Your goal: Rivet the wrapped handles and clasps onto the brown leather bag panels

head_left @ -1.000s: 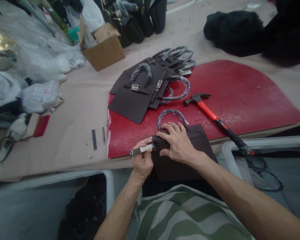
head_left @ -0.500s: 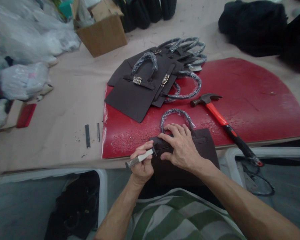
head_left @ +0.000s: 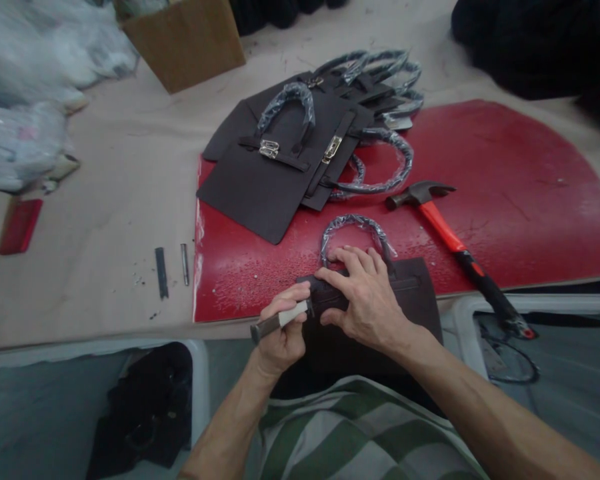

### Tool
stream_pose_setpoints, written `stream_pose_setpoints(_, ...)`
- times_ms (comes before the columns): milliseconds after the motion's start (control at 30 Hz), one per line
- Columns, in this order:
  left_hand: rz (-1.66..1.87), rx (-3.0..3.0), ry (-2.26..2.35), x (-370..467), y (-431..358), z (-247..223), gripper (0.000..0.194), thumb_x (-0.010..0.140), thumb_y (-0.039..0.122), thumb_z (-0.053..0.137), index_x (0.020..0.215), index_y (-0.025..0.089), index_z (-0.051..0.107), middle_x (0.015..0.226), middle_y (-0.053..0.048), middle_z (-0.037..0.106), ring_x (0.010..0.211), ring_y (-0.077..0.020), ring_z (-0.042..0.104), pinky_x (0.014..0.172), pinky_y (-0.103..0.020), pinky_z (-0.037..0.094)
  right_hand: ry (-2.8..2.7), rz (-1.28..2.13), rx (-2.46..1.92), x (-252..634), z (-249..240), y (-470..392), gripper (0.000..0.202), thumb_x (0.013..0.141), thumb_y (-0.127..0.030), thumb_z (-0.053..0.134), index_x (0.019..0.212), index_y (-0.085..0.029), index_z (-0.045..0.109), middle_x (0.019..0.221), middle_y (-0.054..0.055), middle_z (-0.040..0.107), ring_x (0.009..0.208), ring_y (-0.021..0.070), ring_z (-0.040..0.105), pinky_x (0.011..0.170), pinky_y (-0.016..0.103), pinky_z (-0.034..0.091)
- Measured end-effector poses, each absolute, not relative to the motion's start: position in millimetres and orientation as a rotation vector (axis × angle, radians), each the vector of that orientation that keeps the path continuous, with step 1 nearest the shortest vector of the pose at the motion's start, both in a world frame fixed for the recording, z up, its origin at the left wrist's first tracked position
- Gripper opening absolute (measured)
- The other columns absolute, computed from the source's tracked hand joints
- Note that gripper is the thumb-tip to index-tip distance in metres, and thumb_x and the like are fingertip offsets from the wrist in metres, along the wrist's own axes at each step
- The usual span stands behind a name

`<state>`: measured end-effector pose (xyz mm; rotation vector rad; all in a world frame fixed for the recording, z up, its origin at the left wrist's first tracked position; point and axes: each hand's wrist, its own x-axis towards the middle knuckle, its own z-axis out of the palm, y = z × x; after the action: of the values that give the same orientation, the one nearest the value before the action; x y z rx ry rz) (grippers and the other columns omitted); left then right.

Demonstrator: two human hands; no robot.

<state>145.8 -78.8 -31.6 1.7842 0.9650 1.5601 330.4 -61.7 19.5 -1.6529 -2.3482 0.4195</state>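
Brown and flat, the bag (head_left: 415, 300) being worked on lies at the near edge of the red mat (head_left: 505, 180), just in front of the person's striped shirt (head_left: 350, 427). Think of that bag as the middle of a clock, with 12 o'clock pointing away from the person.

At 9 o'clock, the left hand (head_left: 285, 340) is curled shut around a small tool (head_left: 293, 315) with a pale and dark handle. Its tip meets the bag's top corner, but the tip is too hidden to tell what it is. The right hand (head_left: 365, 297) lies on the bag's top part, half open, fingers spread and thumb apart, pressing down.

This looks like the step of lining the tool up with the corner. The next move seems to call for a steady bag and a tip kept right on its spot.

One bin (head_left: 200, 380) sits at 8 o'clock and another (head_left: 465, 327) past 3. A hammer (head_left: 443, 227) rests at 2 o'clock on the mat, well apart from both hands. Between 9 and 10, a metal rod (head_left: 185, 265) and a dark strip (head_left: 161, 273) lie on the counter (head_left: 115, 167).

Farther off, near 11 o'clock, is a pile of bags (head_left: 265, 193) with plastic-wrapped handles, and beyond it a cardboard box (head_left: 190, 47).
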Motion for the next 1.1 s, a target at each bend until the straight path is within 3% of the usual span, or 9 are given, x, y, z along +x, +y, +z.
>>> stream_pose_setpoints(533, 1.371, 2.079, 0.993, 151, -70, -23, 0.015, 0.098, 0.015, 0.049, 0.111, 0.021, 0.054, 0.112, -0.011, 0.068, 0.111, -0.0216, 0.067, 0.096, -0.043, 0.056, -2.33, 0.374, -1.588, 332, 18, -64, 0.062, 0.068, -0.047, 0.085, 0.123, -0.028, 0.065, 0.139, 0.012, 0.052, 0.129, 0.0371, 0.042, 0.112, 0.061, 0.025)
stream_pose_setpoints(633, 1.377, 2.09, 1.01, 151, -71, -24, 0.013, 0.098, 0.017, 0.05, 0.108, 0.021, 0.056, 0.111, -0.011, 0.069, 0.11, -0.0218, 0.068, 0.095, -0.042, 0.057, -2.28, 0.424, -1.469, 336, 16, -66, 0.055, 0.074, -0.038, 0.08, 0.125, -0.027, 0.065, 0.135, 0.012, 0.054, 0.126, 0.0348, 0.046, 0.11, 0.06, 0.029)
stream_pose_setpoints(767, 1.325, 2.092, 1.076, 151, -71, -24, 0.011, 0.096, 0.017, 0.05, 0.103, 0.02, 0.058, 0.11, -0.01, 0.072, 0.107, -0.021, 0.07, 0.094, -0.039, 0.057, -2.058, 0.374, -1.261, 364, 26, -72, 0.042, 0.083, -0.025, 0.067, 0.125, -0.022, 0.063, 0.128, 0.012, 0.059, 0.12, 0.0286, 0.053, 0.104, 0.049, 0.042)
stream_pose_setpoints(867, 1.325, 2.058, 1.092, 153, -71, -22, 0.011, 0.094, 0.016, 0.052, 0.101, 0.019, 0.06, 0.109, -0.01, 0.073, 0.105, -0.0203, 0.071, 0.094, -0.037, 0.058, -1.921, 0.101, -1.425, 408, 38, -79, 0.031, 0.088, -0.028, 0.061, 0.116, -0.019, 0.067, 0.12, 0.014, 0.063, 0.113, 0.03, 0.056, 0.099, 0.048, 0.045)
stream_pose_setpoints(967, 1.329, 2.029, 1.098, 155, -72, -21, 0.014, 0.092, 0.014, 0.053, 0.102, 0.019, 0.061, 0.108, -0.009, 0.073, 0.104, -0.0198, 0.071, 0.093, -0.035, 0.058, -1.856, -0.062, -1.827, 460, 39, -85, 0.035, 0.086, -0.037, 0.061, 0.112, -0.016, 0.068, 0.115, 0.019, 0.061, 0.106, 0.0359, 0.057, 0.091, 0.051, 0.047)
stream_pose_setpoints(1100, 1.319, 2.033, 1.108, 156, -72, -18, 0.018, 0.09, 0.013, 0.054, 0.104, 0.019, 0.063, 0.108, -0.008, 0.074, 0.104, -0.0199, 0.071, 0.094, -0.034, 0.058, -1.793, 0.222, -2.248, 497, 32, -86, 0.027, 0.085, -0.039, 0.057, 0.101, -0.018, 0.065, 0.096, 0.018, 0.061, 0.087, 0.0337, 0.06, 0.073, 0.045, 0.045)
